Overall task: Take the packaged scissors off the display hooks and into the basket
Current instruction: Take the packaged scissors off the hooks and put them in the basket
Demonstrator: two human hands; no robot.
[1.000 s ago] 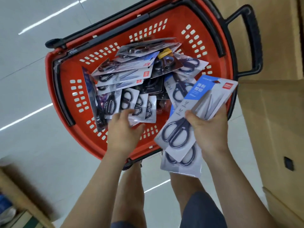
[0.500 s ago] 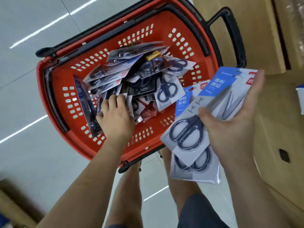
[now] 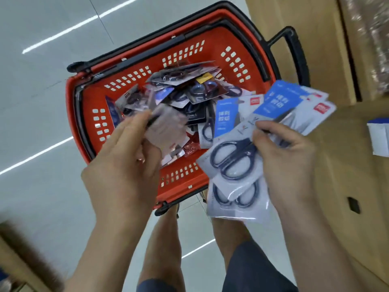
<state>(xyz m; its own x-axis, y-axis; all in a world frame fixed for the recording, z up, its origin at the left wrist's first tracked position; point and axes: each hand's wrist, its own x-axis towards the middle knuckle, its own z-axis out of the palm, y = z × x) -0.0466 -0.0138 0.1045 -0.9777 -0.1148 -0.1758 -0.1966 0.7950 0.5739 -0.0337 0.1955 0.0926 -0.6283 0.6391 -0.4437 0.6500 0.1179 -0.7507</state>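
Floor: pale grey glossy tiled floor (image 3: 42,106), thin grout lines, white streaks of reflected strip light (image 3: 63,34). Right: stacked brown cardboard boxes (image 3: 347,169). Lower left: blurred brown box edge (image 3: 23,258).

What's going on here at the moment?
A person stands over a red basket already piled with scissor packs. Their right grip holds a fan of blue-labelled packaged scissors beside the basket. Their left grip holds a blurred bunch of smaller packs above the pile.
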